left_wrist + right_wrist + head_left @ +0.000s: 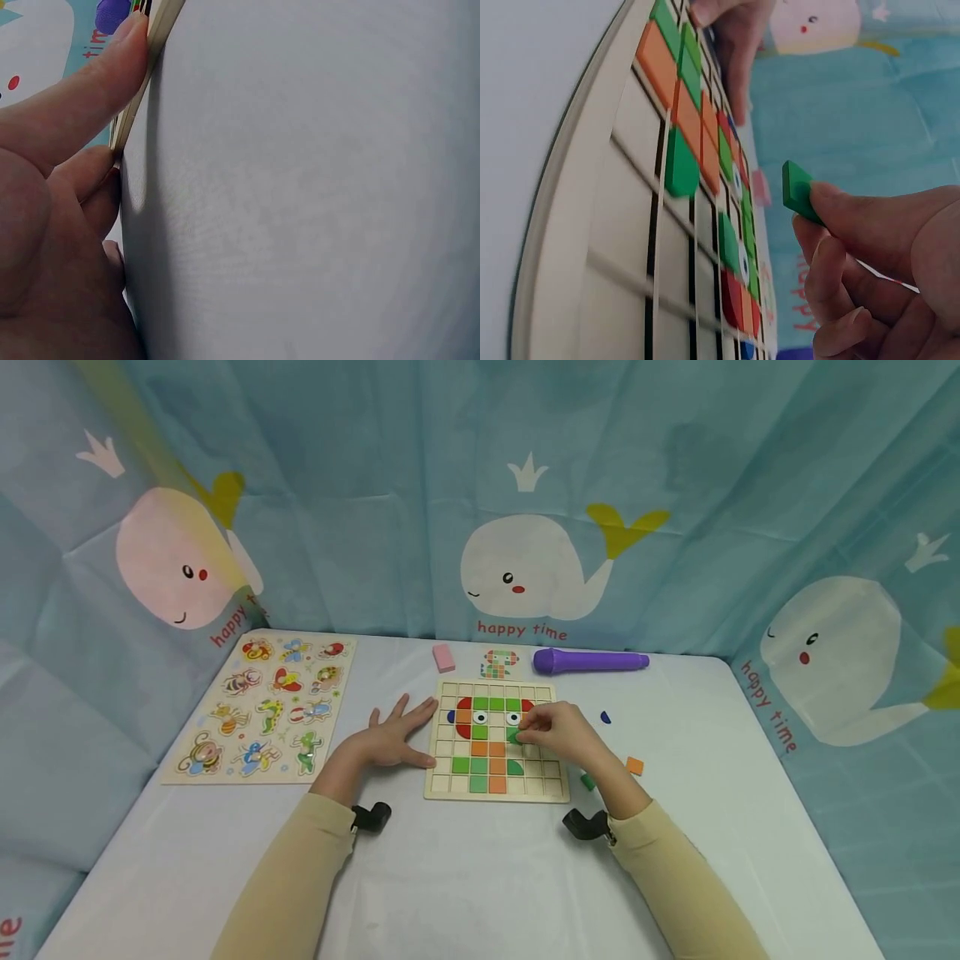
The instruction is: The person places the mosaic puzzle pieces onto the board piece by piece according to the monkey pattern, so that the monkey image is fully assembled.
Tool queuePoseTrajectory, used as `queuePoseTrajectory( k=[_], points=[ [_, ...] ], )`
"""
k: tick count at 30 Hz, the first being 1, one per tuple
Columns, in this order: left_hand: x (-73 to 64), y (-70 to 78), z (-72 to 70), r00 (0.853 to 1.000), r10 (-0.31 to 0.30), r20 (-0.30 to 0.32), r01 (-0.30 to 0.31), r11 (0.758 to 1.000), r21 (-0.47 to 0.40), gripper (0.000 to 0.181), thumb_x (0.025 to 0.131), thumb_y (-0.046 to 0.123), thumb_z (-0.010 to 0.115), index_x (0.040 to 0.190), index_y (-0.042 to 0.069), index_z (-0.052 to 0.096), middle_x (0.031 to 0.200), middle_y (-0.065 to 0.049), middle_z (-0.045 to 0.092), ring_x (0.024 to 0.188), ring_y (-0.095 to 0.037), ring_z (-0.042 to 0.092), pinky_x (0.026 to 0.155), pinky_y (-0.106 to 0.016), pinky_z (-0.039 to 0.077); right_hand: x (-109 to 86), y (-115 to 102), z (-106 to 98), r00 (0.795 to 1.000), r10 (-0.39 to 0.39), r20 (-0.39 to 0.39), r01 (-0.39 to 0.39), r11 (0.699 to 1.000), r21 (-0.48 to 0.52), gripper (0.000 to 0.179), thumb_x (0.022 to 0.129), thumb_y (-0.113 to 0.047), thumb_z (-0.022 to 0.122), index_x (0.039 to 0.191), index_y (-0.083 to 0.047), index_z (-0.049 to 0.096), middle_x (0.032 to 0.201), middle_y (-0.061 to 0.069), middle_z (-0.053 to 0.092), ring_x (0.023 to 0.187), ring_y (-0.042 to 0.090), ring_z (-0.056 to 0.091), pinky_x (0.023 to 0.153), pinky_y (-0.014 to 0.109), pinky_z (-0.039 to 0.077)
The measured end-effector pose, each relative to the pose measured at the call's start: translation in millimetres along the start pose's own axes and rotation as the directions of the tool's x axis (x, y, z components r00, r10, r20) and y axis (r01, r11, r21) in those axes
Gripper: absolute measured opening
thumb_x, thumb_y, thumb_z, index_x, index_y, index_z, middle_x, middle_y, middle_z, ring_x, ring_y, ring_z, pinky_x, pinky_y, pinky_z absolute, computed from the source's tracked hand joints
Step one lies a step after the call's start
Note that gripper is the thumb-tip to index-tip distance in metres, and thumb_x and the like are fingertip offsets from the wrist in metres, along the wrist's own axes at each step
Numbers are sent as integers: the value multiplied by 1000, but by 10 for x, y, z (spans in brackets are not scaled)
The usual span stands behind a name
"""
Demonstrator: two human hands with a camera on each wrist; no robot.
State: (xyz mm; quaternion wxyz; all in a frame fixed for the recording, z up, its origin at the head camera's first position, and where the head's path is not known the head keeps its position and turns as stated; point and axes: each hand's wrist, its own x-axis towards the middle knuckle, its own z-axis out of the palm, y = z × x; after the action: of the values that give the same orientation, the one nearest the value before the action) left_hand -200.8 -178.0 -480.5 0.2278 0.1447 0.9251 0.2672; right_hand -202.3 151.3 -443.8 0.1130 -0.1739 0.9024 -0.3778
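A square wooden grid board lies on the table, with red, green, orange, blue and eye-printed tiles in its cells. My right hand is over the board's right half. Between thumb and fingertips it pinches a green tile, held apart from the grid in the right wrist view. My left hand lies at the board's left edge with fingers spread, thumb and fingertips touching that edge. In the left wrist view, the thumb rests against the board's side. A rounded green tile sits in a cell.
Loose pieces lie right of the board: a blue half-round, an orange square and a green piece. Behind it are a pink block, a pattern card and a purple microphone. An insect puzzle board is at left.
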Motion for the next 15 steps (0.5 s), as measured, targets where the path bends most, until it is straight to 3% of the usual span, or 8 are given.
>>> queuePoseTrajectory(
  k=[7,15],
  points=[
    [8,-10,12,1000,0,-3,0,1000,1,110,81,51,80,164,25,13,172,1,6,156,-36,-15,116,-70,-16,182,-120,212,1000,-5,11,5,999,36,10,87,-22,81,90,-14,76,79,-1,69,72,15,61,68,29,52],
    [-1,-14,0,1000,3,5,-3,1000,3,109,82,51,79,164,25,12,172,1,6,156,-36,-16,116,-70,-17,317,-232,461,999,-12,35,11,1000,10,8,90,-24,78,89,-17,75,79,-5,68,71,13,60,66,27,50]
  ],
)
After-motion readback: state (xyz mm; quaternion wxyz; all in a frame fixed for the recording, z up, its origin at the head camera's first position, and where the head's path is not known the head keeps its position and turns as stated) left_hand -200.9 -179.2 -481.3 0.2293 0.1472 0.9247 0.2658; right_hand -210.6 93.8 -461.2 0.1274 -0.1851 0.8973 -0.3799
